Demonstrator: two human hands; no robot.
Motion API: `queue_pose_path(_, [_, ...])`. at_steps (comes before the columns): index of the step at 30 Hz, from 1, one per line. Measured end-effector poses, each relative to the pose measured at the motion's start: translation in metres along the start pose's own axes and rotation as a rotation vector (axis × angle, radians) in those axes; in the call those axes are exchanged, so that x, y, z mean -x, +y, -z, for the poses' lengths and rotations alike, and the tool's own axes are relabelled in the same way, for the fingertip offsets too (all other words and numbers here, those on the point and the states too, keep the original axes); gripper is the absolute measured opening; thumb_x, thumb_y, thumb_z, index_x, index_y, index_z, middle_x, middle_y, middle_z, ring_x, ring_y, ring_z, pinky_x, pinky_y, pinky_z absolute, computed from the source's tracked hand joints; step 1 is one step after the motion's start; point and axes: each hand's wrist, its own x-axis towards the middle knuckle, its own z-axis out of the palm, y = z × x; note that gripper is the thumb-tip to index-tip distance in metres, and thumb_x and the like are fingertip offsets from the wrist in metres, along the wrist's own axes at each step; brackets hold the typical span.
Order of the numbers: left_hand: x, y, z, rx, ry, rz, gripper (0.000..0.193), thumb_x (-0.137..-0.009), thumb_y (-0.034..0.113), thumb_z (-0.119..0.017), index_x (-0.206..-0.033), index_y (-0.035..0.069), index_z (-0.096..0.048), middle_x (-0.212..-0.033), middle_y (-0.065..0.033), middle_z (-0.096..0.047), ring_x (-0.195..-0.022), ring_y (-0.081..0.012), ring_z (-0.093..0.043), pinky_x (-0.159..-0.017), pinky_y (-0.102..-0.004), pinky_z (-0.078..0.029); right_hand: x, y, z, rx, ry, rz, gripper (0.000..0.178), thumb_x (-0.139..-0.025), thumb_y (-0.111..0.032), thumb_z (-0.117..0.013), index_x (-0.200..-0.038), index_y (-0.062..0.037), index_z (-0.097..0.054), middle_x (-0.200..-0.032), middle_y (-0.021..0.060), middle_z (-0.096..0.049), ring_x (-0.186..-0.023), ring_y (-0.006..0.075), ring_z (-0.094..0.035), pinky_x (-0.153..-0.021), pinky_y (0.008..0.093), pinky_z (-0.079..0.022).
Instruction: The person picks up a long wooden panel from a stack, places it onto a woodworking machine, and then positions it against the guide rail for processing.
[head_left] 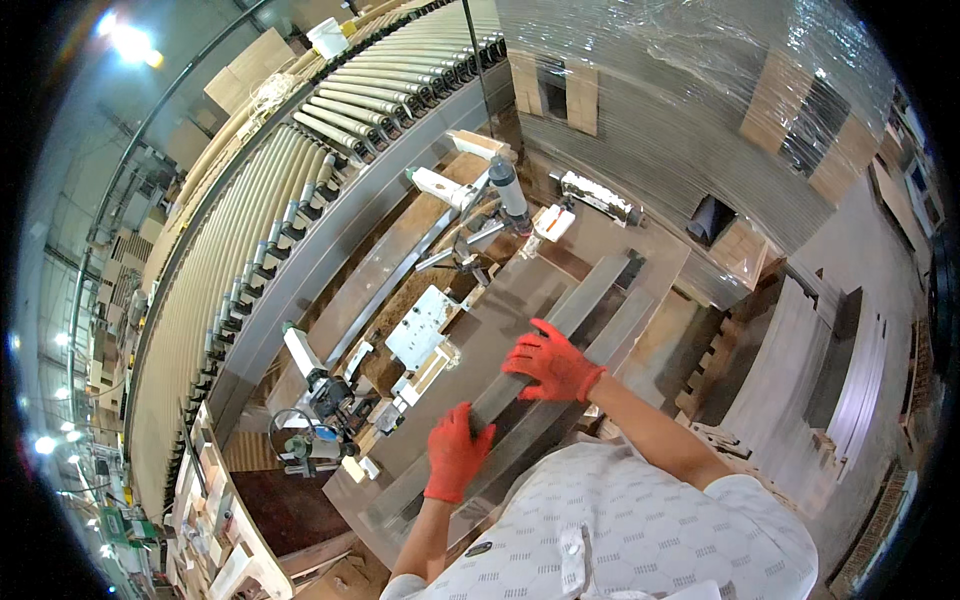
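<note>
A long narrow grey board lies slantwise over the brown worktable in front of me. My right hand, in a red glove, reaches across its middle, fingers over the far side and thumb spread nearer to me. Closer to its lower left end, my left hand, also red-gloved, grips the board with the thumb set apart from the fingers. The undersides of both hands are hidden. A second grey strip runs alongside, nearer to my body.
Beyond the board stand machine fixtures with a grey cylinder, a white plate and a black-and-white clamp unit. A roller conveyor curves behind them. Film-wrapped stacked sheets rise at the far right; stacked boards lie right.
</note>
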Motion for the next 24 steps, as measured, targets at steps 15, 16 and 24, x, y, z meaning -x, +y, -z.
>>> queue_pose_path(15, [-0.123, -0.21, -0.109, -0.243, 0.269, 0.1, 0.057, -0.09, 0.048, -0.081, -0.136, 0.017, -0.068, -0.141, -0.0076, -0.064, -0.141, -0.0381, -0.05, -0.119, -0.0668, -0.029, 0.057, -0.008, -0.04, -0.07, 0.11, -0.271, 0.049, -0.09, -0.045, -0.079, -0.132, -0.0215, -0.071, -0.125, 0.0023, -0.073, -0.125, 0.0241, -0.064, -0.122, 0.0558, -0.037])
queue_pose_path(16, [-0.121, -0.241, -0.118, -0.305, 0.31, 0.118, 0.057, -0.091, 0.049, -0.081, -0.138, 0.018, -0.068, -0.144, -0.0067, -0.063, -0.144, -0.0382, -0.049, -0.121, -0.0675, -0.027, 0.053, -0.013, -0.039, -0.086, 0.114, -0.253, 0.049, -0.09, -0.045, -0.079, -0.132, -0.0215, -0.071, -0.125, 0.0021, -0.073, -0.125, 0.0237, -0.064, -0.122, 0.0555, -0.037])
queue_pose_path(24, [-0.144, -0.242, -0.142, -0.151, 0.193, 0.18, 0.057, -0.096, 0.046, -0.076, -0.142, 0.013, -0.065, -0.147, -0.0086, -0.065, -0.148, -0.0325, -0.051, -0.128, -0.0604, -0.024, 0.073, -0.008, -0.038, -0.075, 0.086, -0.308, 0.052, -0.09, -0.049, -0.078, -0.134, -0.0214, -0.071, -0.128, 0.0028, -0.073, -0.126, 0.0228, -0.064, -0.124, 0.0535, -0.035])
